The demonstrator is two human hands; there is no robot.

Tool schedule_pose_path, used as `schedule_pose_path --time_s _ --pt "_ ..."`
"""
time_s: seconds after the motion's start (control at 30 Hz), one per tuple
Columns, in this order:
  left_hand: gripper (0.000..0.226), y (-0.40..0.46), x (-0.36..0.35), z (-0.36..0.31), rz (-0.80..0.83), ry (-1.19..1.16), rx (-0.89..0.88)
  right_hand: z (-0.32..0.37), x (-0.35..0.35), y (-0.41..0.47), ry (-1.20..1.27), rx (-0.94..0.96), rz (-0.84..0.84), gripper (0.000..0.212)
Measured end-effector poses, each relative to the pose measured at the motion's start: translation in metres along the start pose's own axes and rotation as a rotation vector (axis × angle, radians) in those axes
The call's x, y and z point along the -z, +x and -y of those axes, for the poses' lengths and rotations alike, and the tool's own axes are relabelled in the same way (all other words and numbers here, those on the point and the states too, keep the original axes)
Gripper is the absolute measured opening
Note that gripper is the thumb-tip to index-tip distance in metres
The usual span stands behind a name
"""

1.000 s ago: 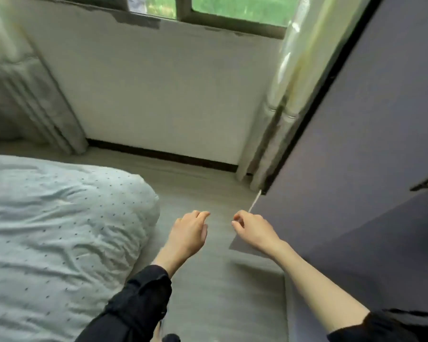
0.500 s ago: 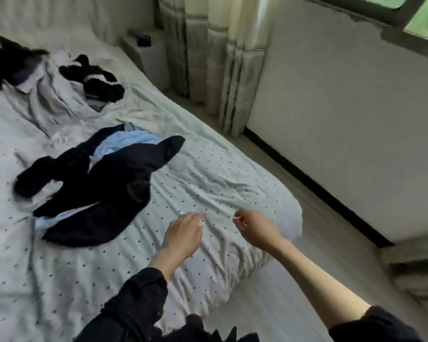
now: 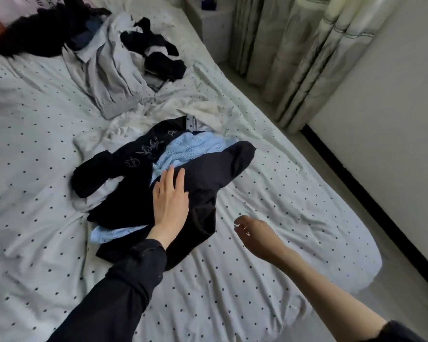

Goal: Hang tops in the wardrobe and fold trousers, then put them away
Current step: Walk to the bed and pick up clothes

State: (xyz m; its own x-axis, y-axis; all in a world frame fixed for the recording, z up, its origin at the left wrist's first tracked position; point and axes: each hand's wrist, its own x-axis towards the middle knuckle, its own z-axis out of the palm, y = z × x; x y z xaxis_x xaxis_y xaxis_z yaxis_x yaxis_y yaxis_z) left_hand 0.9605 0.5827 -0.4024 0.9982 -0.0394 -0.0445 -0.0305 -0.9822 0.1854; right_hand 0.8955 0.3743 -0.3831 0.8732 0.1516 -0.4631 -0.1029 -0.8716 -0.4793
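With fingers straight and together, left hand laid flat on black garment; right hand held above bed sheet, fingers loosely curled, gripping nothing.

Hands apart, left in a black sleeve, right forearm bare. Black garment heaped mid-bed with light blue knit top tucked under and between its folds, beside a black printed piece. Farther up the dotted sheet: grey trousers, crumpled; small black items just beside; dark fuzzy pile at far left. Curtains and nightstand beyond the bed edge.
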Motion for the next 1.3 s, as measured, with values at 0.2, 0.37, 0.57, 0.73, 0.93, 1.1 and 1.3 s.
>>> schedule_pose_path --time_s 0.2,0.37,0.57,0.73,0.93,1.1,1.3 --pt "0.052 0.059 0.003 0.033 0.019 -0.191 0.181 0.011 0.01 0.034 -0.019 0.003 -0.01 0.031" --pt "0.042 0.072 0.002 0.048 0.043 -0.243 0.132 0.024 0.014 0.051 -0.007 0.011 -0.023 0.03" --pt "0.036 0.066 0.005 0.08 0.027 -0.127 0.419 0.031 0.008 0.052 -0.022 0.014 -0.002 0.03" --pt "0.023 0.062 0.014 0.083 -0.06 -0.277 0.357 0.041 0.005 0.052 0.001 0.017 0.009 0.027" --pt "0.006 0.052 0.047 0.068 -0.214 -0.604 0.15 0.057 0.019 0.059 0.17 -0.059 -0.1 0.028" --pt "0.008 0.017 0.056 0.04 -0.017 -0.579 -0.129 0.069 0.045 0.062 0.617 -0.183 -0.208 0.032" --pt "0.008 -0.01 0.063 0.016 0.01 -0.484 -0.327 0.093 0.055 0.06 0.713 -0.268 0.007 0.044"
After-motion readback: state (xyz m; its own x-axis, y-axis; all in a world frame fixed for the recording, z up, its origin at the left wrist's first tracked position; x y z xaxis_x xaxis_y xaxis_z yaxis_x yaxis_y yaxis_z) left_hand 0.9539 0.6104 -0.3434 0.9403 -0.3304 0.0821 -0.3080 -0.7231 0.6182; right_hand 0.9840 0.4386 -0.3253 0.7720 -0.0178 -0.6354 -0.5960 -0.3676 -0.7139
